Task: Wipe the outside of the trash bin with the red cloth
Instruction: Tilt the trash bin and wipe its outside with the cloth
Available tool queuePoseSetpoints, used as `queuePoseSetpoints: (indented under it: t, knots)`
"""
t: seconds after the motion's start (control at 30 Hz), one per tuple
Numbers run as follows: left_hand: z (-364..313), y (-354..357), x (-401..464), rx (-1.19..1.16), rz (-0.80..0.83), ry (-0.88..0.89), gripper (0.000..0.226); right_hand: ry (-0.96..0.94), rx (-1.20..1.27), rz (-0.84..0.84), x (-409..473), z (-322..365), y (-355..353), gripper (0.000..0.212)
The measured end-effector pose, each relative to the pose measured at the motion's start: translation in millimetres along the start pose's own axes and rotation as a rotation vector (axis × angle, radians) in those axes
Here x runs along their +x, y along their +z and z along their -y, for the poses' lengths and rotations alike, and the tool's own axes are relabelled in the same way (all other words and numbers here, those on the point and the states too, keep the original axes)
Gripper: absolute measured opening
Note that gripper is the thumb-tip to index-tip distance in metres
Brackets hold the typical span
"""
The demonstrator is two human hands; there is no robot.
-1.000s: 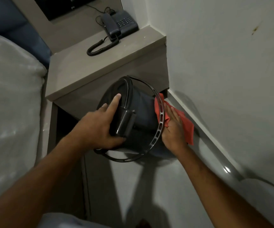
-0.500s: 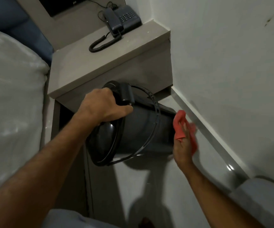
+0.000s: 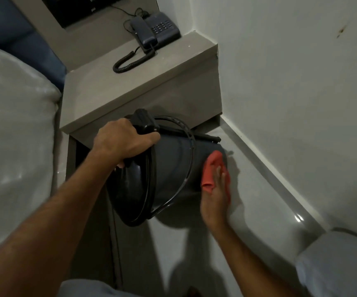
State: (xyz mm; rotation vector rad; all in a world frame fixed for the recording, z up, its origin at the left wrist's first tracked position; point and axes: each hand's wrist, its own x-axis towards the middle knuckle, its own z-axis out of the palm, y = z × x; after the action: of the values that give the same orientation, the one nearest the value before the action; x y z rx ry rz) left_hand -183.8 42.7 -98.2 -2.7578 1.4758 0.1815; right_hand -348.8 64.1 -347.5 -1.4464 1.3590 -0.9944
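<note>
Bin: the dark trash bin is off the floor and tipped on its side, mouth toward the person, base pointing to the wall corner. That turns the bottom end out where a cloth can reach it.
Left hand: the left hand has its grip closed over the rim by the dark lid block, fingers curled tight. My read: it carries the weight and sets the angle, so the other hand is free to rub.
Wire ring: a thin black hoop circles the bin body, lying loose and slanted across it.
Right hand: the right hand lies flat and open-palmed, its grip spread wide, pressing the cloth to the bin rather than pinching it.
Cloth: the red cloth is trapped between palm and the bin's base end, one bunched fold poking up past the fingertips.
Stage: a wiping pass at the bottom end, I judge; how much of the wall is already clean cannot be told.
Surroundings: the grey worktop with a corded telephone sits just behind the bin; bedding on the left.
Risk: that loose hoop could snag the cloth on a longer stroke.
</note>
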Motion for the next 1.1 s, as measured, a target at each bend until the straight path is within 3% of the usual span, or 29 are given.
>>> queuePoseSetpoints:
  t: [0.1, 0.17, 0.2, 0.3, 0.33, 0.37, 0.53, 0.63, 0.83, 0.93, 1.0, 1.1]
  knots:
    - [2, 0, 2, 0.044, -0.050, -0.030, 0.073, -0.272, 0.107, 0.105, -28, 27, 15, 0.078]
    - [2, -4, -1, 0.113, -0.065, 0.044, 0.087, -0.294, 0.155, 0.093, -29, 27, 12, 0.078]
    - [3, -3, -4, 0.148, -0.045, 0.107, 0.099, -0.259, 0.158, 0.078, -23, 25, 9, 0.077]
    - [11, 18, -35, 0.282, 0.222, 0.169, 0.171, -0.076, 0.210, 0.066, 1, 24, -1, 0.069]
    - [12, 28, -48, 0.311, 0.297, 0.181, 0.180, -0.060, 0.234, 0.074, 6, 26, -6, 0.067]
    - [14, 38, -57, 0.307, 0.317, 0.203, 0.181, -0.063, 0.249, 0.085, 9, 29, -9, 0.065]
    - [17, 51, -60, 0.188, 0.055, 0.273, 0.162, -0.034, 0.263, 0.116, 21, 43, -11, 0.062]
    - [7, 58, -65, 0.224, -0.022, 0.285, 0.149, 0.019, 0.278, 0.109, 22, 53, -9, 0.065]
    - [14, 68, -67, 0.420, 0.048, 0.317, 0.156, 0.057, 0.274, 0.156, 31, 59, -18, 0.061]
    - [11, 59, -70, 0.435, 0.028, 0.342, 0.138, 0.047, 0.289, 0.113, 32, 66, -24, 0.061]
    - [0, 49, -72, 0.453, -0.082, 0.375, 0.125, 0.043, 0.284, 0.042, 32, 69, -32, 0.055]
    - [-23, 32, -67, 0.401, -0.223, 0.402, 0.100, 0.091, 0.321, 0.115, 22, 71, -34, 0.049]
